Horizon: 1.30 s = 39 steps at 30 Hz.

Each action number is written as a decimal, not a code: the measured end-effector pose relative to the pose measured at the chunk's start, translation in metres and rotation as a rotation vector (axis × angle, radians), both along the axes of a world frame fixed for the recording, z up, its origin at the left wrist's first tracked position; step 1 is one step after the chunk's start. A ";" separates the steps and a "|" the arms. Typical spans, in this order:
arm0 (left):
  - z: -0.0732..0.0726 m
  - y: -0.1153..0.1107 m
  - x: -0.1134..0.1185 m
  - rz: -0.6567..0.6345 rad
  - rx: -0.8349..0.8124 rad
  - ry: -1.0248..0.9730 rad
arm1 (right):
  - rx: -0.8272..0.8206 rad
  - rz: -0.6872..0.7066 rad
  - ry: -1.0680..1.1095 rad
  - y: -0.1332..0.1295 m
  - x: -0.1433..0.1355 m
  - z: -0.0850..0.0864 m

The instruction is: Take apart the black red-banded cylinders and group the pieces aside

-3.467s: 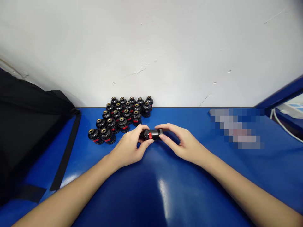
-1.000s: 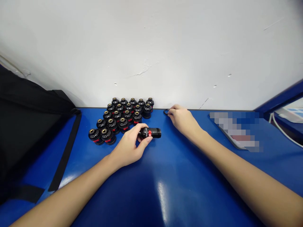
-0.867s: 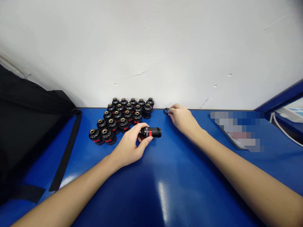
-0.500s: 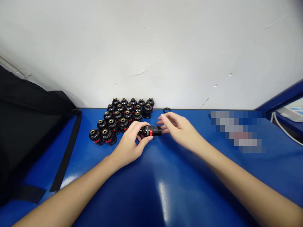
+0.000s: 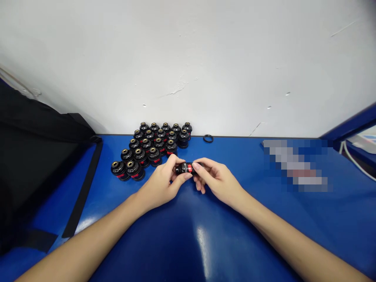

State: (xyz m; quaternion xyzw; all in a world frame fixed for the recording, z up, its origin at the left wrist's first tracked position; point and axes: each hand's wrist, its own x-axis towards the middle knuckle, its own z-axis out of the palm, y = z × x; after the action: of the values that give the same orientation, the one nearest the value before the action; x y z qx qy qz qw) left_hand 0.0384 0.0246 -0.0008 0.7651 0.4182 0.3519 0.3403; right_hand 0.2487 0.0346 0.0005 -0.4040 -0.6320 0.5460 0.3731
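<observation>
A small black cylindrical part point(image 5: 184, 168) with a stepped neck and a red patch lies sideways between my hands, just above the blue table. My left hand point(image 5: 161, 182) pinches its neck end between thumb and fingers. From the other side, my right hand point(image 5: 221, 177) closes on the wider end, thumb on top beside the red patch, so that end is mostly hidden. Behind and to the left stand several similar black parts point(image 5: 154, 155) in rows, with gold-rimmed holes on top and red marks on many sides.
A black ring point(image 5: 208, 138) lies near the wall behind my right hand. At left, a black bag point(image 5: 35, 156) with a hanging strap point(image 5: 82, 192) covers the table's side. A blurred-out flat item point(image 5: 302, 166) lies at right, near a blue frame point(image 5: 349, 123) and a white cable.
My right hand has moved left and down, from just beyond the part's wide end to a grip on it. The left hand keeps its hold almost in place.
</observation>
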 end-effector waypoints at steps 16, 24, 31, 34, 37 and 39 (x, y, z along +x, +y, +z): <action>0.003 -0.004 0.002 -0.050 -0.055 -0.178 | 0.074 -0.061 0.013 -0.009 -0.004 -0.002; 0.007 -0.006 0.005 -0.051 -0.156 -0.304 | 0.193 -0.043 -0.031 -0.012 -0.001 -0.002; 0.001 -0.004 0.001 0.029 -0.261 -0.306 | 0.253 -0.005 0.007 -0.009 0.003 -0.004; 0.000 -0.003 0.002 0.039 -0.283 -0.323 | 0.301 0.028 0.020 -0.007 0.006 -0.005; 0.002 -0.004 0.004 0.028 -0.344 -0.376 | 0.410 0.050 -0.012 -0.006 0.009 -0.003; 0.004 -0.004 0.004 0.032 -0.379 -0.388 | 0.519 0.061 -0.044 -0.006 0.010 -0.002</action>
State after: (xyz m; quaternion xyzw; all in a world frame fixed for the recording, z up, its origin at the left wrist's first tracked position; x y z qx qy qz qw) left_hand 0.0422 0.0204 0.0030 0.5992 0.4157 0.4128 0.5456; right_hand 0.2588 0.0289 -0.0020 -0.2873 -0.7707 0.3676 0.4340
